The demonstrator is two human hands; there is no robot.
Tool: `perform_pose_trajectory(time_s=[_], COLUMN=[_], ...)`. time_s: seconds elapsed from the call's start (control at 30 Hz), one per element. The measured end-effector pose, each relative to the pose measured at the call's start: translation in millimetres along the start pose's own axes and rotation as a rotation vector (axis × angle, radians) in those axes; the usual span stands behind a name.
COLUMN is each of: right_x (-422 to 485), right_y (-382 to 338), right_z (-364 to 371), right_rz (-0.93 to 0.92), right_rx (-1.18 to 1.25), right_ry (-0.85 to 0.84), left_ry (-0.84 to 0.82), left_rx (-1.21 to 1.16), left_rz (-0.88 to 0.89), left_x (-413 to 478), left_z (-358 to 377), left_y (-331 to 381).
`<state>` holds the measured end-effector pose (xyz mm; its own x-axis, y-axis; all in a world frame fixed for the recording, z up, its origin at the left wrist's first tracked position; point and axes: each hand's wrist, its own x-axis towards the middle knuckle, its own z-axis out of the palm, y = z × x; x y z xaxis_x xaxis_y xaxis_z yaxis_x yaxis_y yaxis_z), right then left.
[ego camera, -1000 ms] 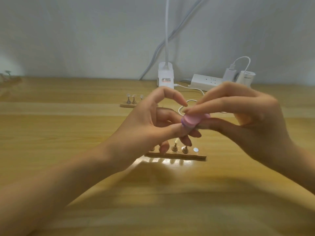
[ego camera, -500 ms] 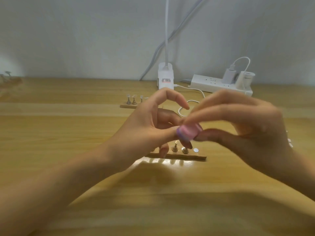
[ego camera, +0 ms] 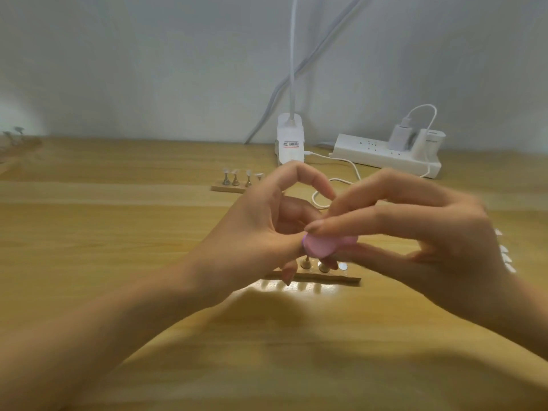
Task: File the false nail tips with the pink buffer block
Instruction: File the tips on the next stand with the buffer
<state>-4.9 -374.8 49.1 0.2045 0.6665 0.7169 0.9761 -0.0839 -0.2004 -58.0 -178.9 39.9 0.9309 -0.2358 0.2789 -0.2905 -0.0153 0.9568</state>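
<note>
My right hand [ego camera: 430,232] pinches the pink buffer block [ego camera: 323,246] between thumb and fingers, its end face turned toward me. My left hand [ego camera: 261,232] meets the block from the left with thumb and curled fingers; whatever it holds against the block is hidden behind the block and fingers. Below the hands a wooden strip [ego camera: 341,278] on the table carries small metal nail stands [ego camera: 323,266]. A second wooden strip [ego camera: 228,188] with clear nail tips on stands [ego camera: 235,176] lies farther back.
A white lamp base [ego camera: 290,143] and a white power strip [ego camera: 385,157] with plugged chargers stand by the wall, a white cable [ego camera: 350,167] looping between them. Small white nail tips [ego camera: 504,256] lie at the right, partly behind my right hand. The wooden table [ego camera: 118,232] spans the view.
My right hand has moved down and left with the pink block, turning its end face toward me. My left hand has stayed nearly in place.
</note>
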Motion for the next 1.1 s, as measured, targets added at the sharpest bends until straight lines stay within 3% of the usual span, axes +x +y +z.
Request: perform_pose_trajectory(time_s=[0.13,0.27,0.4,0.53,0.7,0.83,0.97,1.1], right_x=[6,1,8,1,7,5,8,4], right_y=[8,4,14,8,15,10,14,10], right_z=[-11,-1,-15,-6,-15,-12,-16,-13], right_rz=[0.061,-0.014,0.048,-0.006,0.012,-0.055,-0.003,-0.073], right_rx=[0.012,0.044,0.021,0.061,0.081,0.056,0.095,0.067], right_ry=[0.112,-0.016,0.064,-0.047,0.034,-0.042,0.037,-0.044], left_ry=[-0.003,-0.006,-0.018,-0.046,-0.091,-0.078,-0.078,-0.090], left_rx=[-0.019,-0.033,-0.063,-0.062,-0.145,-0.192,-0.217,-0.233], left_rz=[0.024,-0.024,0.007,-0.017,0.001,-0.048,-0.012,-0.034], left_x=[2,1,3,1,2,2,5,3], left_z=[-3,-2,-6,-3,-5,-3,-9,-5], left_y=[6,0,4,1,5,1,5,1])
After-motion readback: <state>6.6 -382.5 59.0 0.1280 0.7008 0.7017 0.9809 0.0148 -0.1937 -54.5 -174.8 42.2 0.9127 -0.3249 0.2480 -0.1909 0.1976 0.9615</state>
